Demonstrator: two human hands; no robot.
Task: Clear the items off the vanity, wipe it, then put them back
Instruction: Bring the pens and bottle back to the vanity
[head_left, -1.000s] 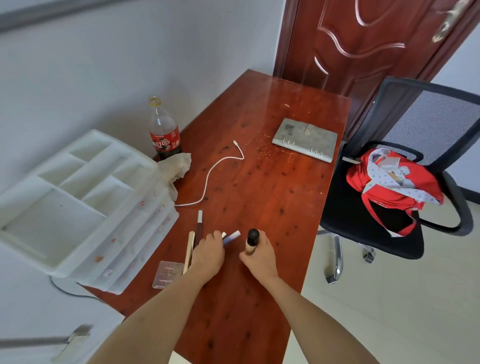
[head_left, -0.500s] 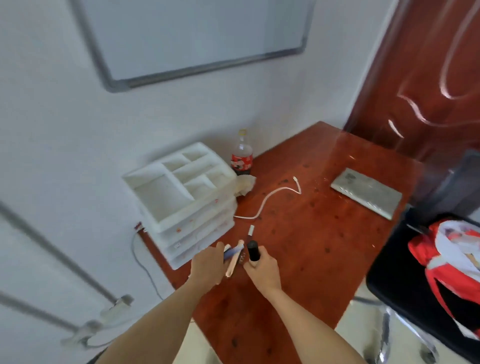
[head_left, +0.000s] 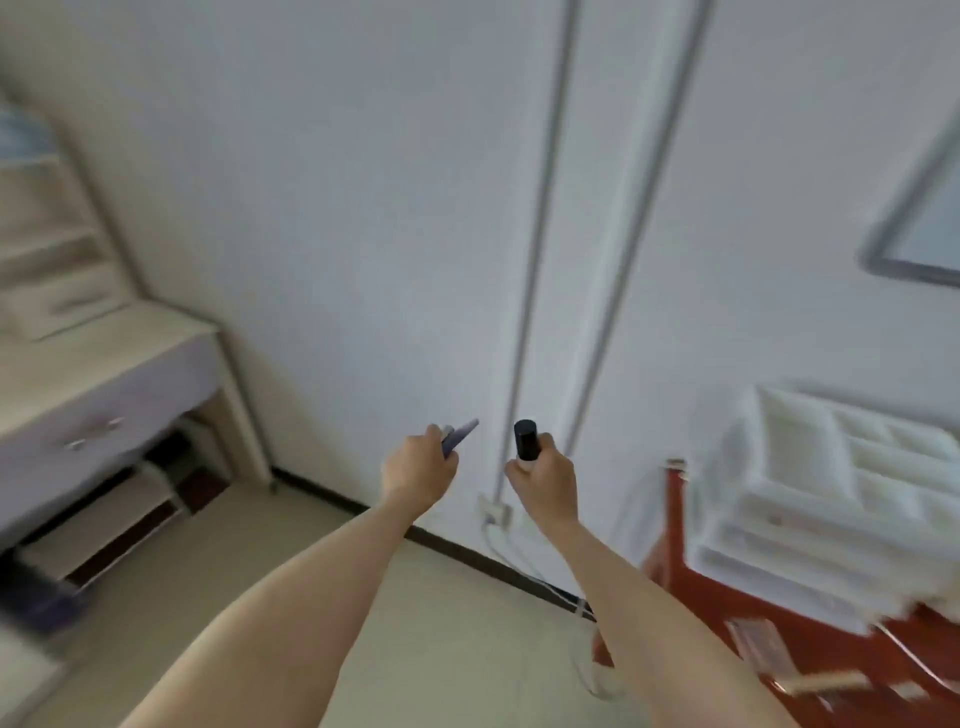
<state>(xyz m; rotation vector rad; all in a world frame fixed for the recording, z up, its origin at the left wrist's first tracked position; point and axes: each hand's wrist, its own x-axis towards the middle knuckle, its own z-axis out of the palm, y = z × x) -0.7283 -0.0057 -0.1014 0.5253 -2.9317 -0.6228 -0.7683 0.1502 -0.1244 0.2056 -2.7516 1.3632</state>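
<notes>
- The black-capped tube stands near upright in my right hand, cap up, in the air before the white wall.
- The bluish stick in my left hand slants up and to the right.
- Both hands are curled tight round these, forearms stretched forward, fists level and apart.
- The red desk with the white organizer lies right; the pale vanity left.

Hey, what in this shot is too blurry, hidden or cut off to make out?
One view only, the head camera.
- Left hand: its fist hides most of the purple stick.
- Right hand: covers all but the black cap.
- Organizer: motion blur, cut by the right edge.
- Red table: small items on it smeared.
- Vanity: blurred, cut by the left edge.
</notes>
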